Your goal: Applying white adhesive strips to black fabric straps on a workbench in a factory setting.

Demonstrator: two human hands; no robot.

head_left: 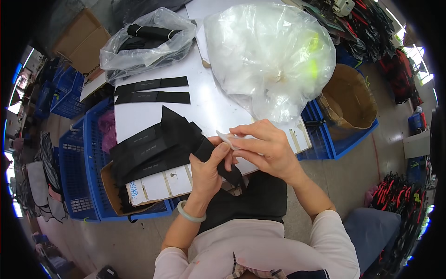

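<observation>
At the near edge of the white table, my left hand is closed on a black fabric strip, whose lower end hangs below the fingers. My right hand pinches a small, thin white piece against that strip, close to my left thumb. Whether the white piece is foam or cloth I cannot tell. Both hands meet here, and some fingertips are hidden. Left of them lies an overlapping pile of black strips, each with a small printed patch. Farther back, two more black strips lie flat, side by side.
A large transparent bag of white pieces fills the table's back right. Another plastic bag holding black rolls stands back left. Blue crates flank the table, with a cardboard box under its left edge and a round brown bin at right.
</observation>
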